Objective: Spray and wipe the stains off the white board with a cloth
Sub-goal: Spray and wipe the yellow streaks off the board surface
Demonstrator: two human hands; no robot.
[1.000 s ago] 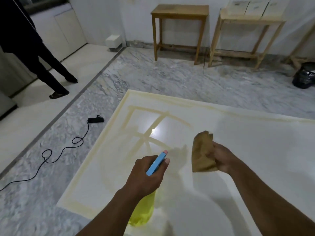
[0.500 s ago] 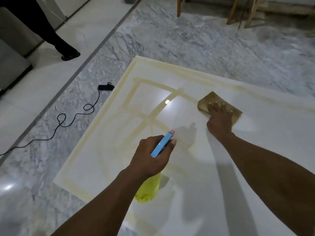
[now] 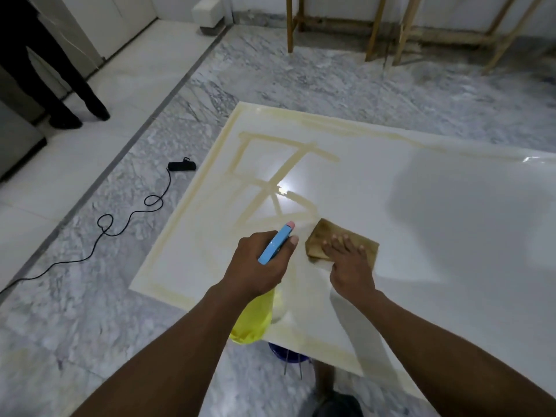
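- Right hand lies flat with fingers spread, pressing a brown cloth onto the white board; the palm covers the near part of the cloth and the far left corner shows past the fingertips.
- Left hand is wrapped around the neck of a yellow spray bottle, whose blue trigger head points far and slightly right, toward the stains; the bottle body hangs below the fist over the board's near edge.
- Both hands sit close together, the bottle head just left of the cloth but apart from it.
- Yellowish stains form crossing bands just beyond and left of the cloth, with a further band framing the board's left and far edges (the right half looks mostly clean).
- Judging by this, the nearest stained band runs diagonally, its near end touching the cloth's far left corner, so the right hand is the nearer one and the wipe would go far and left along it.
- On the marble floor left of the board lies a black cable, and someone's dark-trousered legs stand at far left.
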